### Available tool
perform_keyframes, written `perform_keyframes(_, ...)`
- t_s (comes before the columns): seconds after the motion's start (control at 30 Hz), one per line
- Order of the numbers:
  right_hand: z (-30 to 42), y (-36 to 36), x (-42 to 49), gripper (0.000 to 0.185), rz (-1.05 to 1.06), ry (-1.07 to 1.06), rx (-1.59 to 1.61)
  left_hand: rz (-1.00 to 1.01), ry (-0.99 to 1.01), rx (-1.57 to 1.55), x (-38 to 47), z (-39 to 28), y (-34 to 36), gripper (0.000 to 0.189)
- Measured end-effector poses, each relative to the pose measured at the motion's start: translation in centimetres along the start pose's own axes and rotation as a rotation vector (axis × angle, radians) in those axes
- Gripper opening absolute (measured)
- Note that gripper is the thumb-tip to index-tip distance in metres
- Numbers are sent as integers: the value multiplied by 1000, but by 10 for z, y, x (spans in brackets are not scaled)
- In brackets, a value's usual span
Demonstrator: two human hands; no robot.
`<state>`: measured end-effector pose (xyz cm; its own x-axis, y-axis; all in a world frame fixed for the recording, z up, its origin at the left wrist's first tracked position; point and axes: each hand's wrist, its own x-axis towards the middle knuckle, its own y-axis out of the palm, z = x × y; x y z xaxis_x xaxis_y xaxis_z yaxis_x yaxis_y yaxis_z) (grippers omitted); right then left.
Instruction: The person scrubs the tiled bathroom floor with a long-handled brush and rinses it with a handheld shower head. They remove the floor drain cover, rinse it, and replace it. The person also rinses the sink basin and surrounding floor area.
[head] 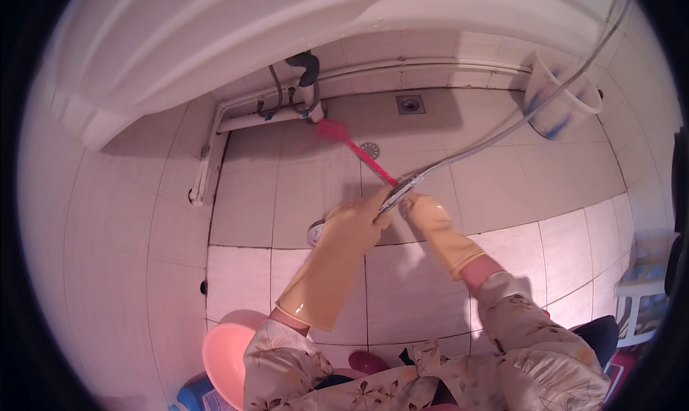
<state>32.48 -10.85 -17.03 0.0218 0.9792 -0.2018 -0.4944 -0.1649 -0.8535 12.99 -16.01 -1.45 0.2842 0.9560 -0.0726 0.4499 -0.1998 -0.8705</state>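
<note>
Both hands wear long yellow rubber gloves. My left hand (356,222) grips the chrome handle of a hand shower (399,193); a rounded white-and-silver part (315,233), apparently its head, shows partly past the glove. Close beside it, my right hand (429,213) is closed around the handle end of a pink long-handled brush (371,162). The brush's blurred head is low over the tiled floor (317,190), near the foot of a white drain pipe (311,101). From the handle, a grey shower hose (500,134) runs up to the right. My right fingers are partly hidden.
A white basin or tub (280,29) overhangs the far side. Two floor drains, one square (410,105) and one round (369,151), lie ahead. A translucent bucket (562,96) stands back right, a pink basin (229,357) near left, a white stool (640,298) near right.
</note>
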Motion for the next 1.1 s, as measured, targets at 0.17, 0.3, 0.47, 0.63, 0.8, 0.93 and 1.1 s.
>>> perform_keyframes(0.17,-68,-72,-64,38,15,-85,127,-41,8,-14,8,1,13,46)
perform_keyframes(0.3,-96,-96,-123,51,219,157,288,65,6,27,16,-23,19,45)
perform_keyframes(0.47,-112,-107,-161,47,138,121,383,134,-44,44,18,-40,17,47)
perform_keyframes(0.63,-106,-111,-113,40,35,79,134,156,34,77,15,-68,2,47)
perform_keyframes(0.8,-177,-93,-51,43,-133,251,83,158,74,108,23,-85,15,50)
perform_keyframes(0.93,-220,-106,-62,41,-252,556,398,266,-77,43,19,-103,7,52)
perform_keyframes(1.1,-248,-108,-64,44,-320,654,407,239,97,-58,22,-100,41,51)
